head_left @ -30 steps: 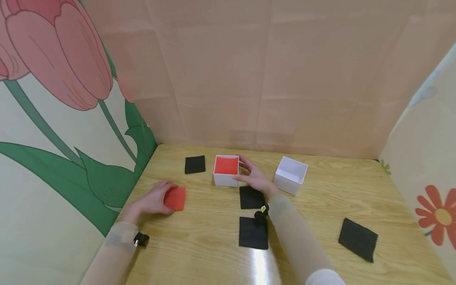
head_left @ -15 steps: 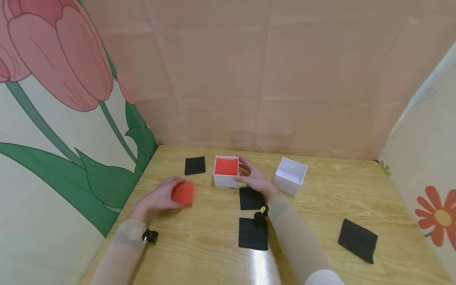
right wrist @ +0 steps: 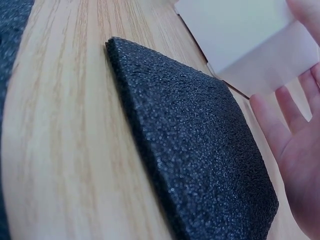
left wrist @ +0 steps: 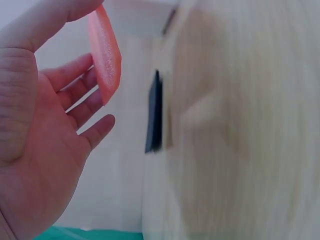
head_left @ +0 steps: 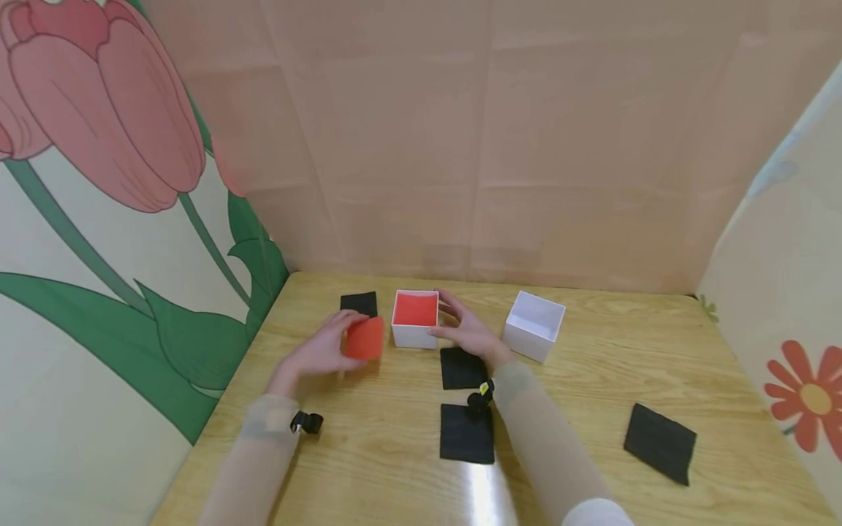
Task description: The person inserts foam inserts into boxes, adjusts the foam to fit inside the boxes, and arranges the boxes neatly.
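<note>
My left hand pinches a red foam square and holds it above the table, just left of a white box whose inside shows red. In the left wrist view the red square hangs edge-on from thumb and fingertips, with a black square lying beyond it. My right hand grips the right side of that white box. In the right wrist view a black foam square lies under the palm, with the box wall ahead.
A second white box, empty, stands to the right. Black foam squares lie on the wooden table: one behind the left hand, two by the right forearm, one at the far right. Patterned walls enclose three sides.
My left hand has lifted the red square off the table and carried it right and away from me, up beside the red-lined box. The right hand has stayed on the box.
</note>
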### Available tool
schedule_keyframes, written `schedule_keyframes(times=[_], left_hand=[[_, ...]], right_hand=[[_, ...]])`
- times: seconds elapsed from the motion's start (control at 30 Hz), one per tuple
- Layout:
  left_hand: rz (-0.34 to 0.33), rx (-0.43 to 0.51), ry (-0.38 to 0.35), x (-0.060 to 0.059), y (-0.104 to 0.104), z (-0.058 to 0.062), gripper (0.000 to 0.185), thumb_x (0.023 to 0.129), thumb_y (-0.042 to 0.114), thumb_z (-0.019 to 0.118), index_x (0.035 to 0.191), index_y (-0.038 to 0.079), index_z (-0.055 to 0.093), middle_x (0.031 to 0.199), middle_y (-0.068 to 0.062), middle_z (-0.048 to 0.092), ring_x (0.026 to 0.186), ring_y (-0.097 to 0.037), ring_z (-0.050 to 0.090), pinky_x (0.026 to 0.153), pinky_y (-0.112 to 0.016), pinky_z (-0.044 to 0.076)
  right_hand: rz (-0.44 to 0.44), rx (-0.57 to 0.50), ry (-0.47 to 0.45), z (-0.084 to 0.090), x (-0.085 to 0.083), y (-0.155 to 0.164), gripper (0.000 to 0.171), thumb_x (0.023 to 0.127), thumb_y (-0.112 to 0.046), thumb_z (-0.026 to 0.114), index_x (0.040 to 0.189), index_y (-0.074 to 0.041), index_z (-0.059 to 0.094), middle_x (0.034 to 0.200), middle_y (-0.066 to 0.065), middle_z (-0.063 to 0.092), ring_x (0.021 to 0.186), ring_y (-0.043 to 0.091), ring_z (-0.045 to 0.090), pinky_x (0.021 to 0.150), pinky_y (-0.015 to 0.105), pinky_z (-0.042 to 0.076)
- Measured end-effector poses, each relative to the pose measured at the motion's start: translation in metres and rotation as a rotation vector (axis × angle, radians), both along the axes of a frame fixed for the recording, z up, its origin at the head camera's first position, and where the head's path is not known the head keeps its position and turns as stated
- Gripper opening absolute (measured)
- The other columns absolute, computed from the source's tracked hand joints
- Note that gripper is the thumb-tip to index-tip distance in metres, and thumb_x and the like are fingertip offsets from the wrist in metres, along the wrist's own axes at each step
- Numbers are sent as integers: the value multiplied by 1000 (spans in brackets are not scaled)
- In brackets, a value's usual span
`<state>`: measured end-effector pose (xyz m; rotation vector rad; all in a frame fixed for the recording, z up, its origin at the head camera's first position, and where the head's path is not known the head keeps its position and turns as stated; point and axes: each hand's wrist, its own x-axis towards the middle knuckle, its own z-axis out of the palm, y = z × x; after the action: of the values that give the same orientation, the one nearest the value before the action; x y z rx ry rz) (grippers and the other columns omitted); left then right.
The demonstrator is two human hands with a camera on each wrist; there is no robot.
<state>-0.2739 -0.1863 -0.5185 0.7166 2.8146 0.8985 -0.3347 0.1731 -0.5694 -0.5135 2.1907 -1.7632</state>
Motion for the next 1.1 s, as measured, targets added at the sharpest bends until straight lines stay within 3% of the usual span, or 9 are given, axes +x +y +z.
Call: schedule_keyframes(times=[0.2,0.37,0.63,0.87,1.1], left_hand=[[-25,68,8,-6,23,15,88,86,35,91,160,18,47,158,2,45,142,-23,40,110,-51,51],[-54,77,21,-13,43,27,89,88,35,90,163,18,45,165,-1,40,148,-25,34,116,-54,45],[-70,-4,122,-27,63,38,89,90,43,86,163,16,44,163,-4,43,148,-26,36,116,-54,44],[-74,-80,145,-39,76,43,90,89,45,85,164,16,44,163,-2,44,144,-25,39,110,-49,51],[-116,-149,158,-44,88,47,86,90,44,84,160,10,49,160,-6,46,141,-25,43,106,-43,54]], right_hand=[[11,-10,0,3,0,-1,101,92,-36,86,172,-32,24,171,5,34,156,39,33,123,58,35],[-2,9,7,7,-1,-1,105,90,-40,87,172,-29,23,170,3,37,155,37,35,121,60,37],[17,28,53,8,-1,-3,104,91,-42,86,173,-27,22,169,5,37,154,38,38,119,59,39],[17,40,41,9,0,-1,102,92,-43,85,172,-30,23,170,5,36,154,39,37,119,60,39],[10,23,46,8,3,-2,97,93,-35,86,171,-34,27,169,2,39,153,34,40,121,54,38]])
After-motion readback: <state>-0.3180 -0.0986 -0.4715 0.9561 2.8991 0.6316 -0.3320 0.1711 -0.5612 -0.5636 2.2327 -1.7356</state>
